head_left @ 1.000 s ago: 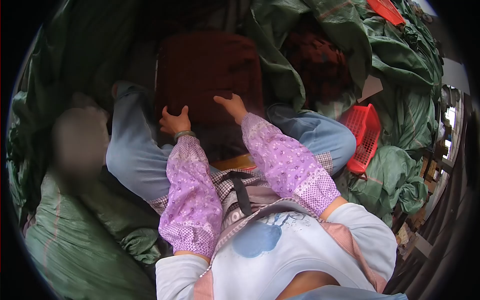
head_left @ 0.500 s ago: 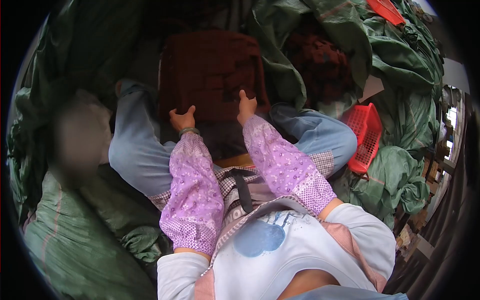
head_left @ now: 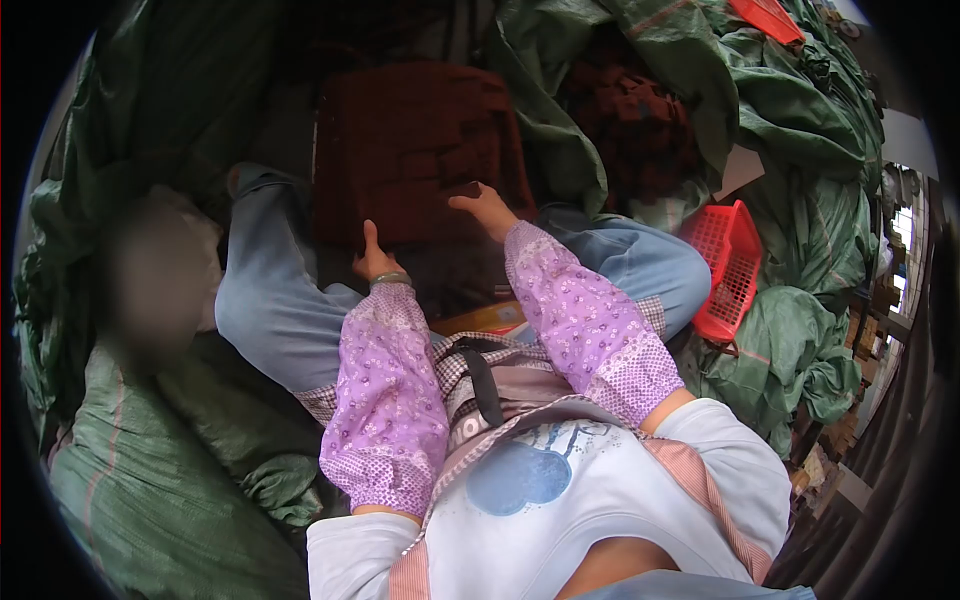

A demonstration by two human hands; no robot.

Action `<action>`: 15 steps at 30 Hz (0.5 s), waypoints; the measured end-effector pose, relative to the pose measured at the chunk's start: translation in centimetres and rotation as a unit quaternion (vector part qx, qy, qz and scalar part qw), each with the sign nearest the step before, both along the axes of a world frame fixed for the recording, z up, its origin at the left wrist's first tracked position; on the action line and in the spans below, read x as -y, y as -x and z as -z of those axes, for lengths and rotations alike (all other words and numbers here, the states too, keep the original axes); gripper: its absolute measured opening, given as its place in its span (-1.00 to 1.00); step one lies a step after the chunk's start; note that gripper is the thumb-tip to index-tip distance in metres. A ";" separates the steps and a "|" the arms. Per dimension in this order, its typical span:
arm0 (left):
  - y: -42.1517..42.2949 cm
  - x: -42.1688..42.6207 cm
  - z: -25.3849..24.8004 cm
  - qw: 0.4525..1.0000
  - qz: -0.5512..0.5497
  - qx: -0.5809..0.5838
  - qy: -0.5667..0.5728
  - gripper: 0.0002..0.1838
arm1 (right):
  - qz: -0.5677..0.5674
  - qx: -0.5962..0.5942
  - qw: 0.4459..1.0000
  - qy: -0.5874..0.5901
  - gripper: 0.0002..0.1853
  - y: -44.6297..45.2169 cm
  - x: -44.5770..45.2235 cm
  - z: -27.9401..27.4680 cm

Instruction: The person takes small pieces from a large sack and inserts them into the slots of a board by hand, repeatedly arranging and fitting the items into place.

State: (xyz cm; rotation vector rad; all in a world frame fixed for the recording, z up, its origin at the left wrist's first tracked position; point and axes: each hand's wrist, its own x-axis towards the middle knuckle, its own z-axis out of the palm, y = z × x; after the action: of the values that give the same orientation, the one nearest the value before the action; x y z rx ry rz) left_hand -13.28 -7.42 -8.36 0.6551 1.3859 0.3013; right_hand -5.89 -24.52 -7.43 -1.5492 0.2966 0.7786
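Note:
A broad dark red stack of flat, block-like pieces [head_left: 410,130] lies in shadow between my bent legs. My left hand [head_left: 376,262] is at its near left edge, thumb stretched up and apart from the partly hidden fingers; nothing shows in it. Over the near right part of the stack, my right hand [head_left: 488,212] points left with its fingers drawn together. Something small and dark is at those fingertips, too dim to name. Purple flowered sleeve covers reach to both wrists, and a bracelet [head_left: 391,278] circles the left one.
A green woven sack [head_left: 555,110] at the back right lies open around more dark red pieces [head_left: 640,115]. Beside my right knee stands a red plastic basket [head_left: 728,270]. Full green sacks [head_left: 150,490] crowd the left. A yellow strip [head_left: 480,318] shows near my lap.
My left hand has drawn back slightly towards me, thumb now upright. My right hand has turned from pointing forward to pointing left, its fingers closing together. The stack stays in place.

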 end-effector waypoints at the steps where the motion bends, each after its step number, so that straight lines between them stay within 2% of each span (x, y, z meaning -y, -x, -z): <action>1: 0.1 0.8 -1.0 0.996 -0.029 0.061 0.054 -0.28 | -0.017 -0.022 0.999 -0.033 -0.50 -0.3 0.0 -0.5; 3: 0.7 2.2 -0.1 0.977 0.019 0.106 0.186 -0.40 | -0.049 -0.068 0.992 -0.095 -0.54 -0.5 0.3 -1.7; 5: 1.7 4.3 0.4 0.943 0.078 0.215 0.242 -0.41 | -0.102 -0.040 0.991 -0.075 -0.60 -0.2 0.1 -2.0; 6: 1.8 4.6 0.9 0.940 0.094 0.207 0.255 -0.43 | -0.130 -0.026 0.989 -0.065 -0.63 -0.1 -0.1 -2.1; 9: 1.9 5.2 1.1 0.936 0.121 0.166 0.285 -0.47 | -0.105 0.003 0.994 -0.037 -0.63 0.6 -0.4 -2.8; 11: 1.1 4.9 0.9 0.942 0.110 0.122 0.291 -0.48 | -0.116 0.125 0.975 0.139 -0.60 2.0 -1.5 -4.0; 12: 0.9 5.3 1.1 0.947 0.099 0.126 0.280 -0.53 | -0.083 0.155 0.973 0.149 -0.61 2.9 -2.0 -3.6; 15: 0.6 5.0 1.0 0.907 0.046 0.166 0.385 -0.60 | -0.028 0.235 0.951 0.199 -0.67 5.2 -3.5 -3.7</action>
State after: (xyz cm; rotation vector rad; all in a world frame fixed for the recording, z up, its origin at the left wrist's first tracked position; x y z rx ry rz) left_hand -13.91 -12.44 -9.39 0.0000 1.0192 -0.2109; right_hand -11.04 -21.00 -3.72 -2.0770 0.0553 0.3796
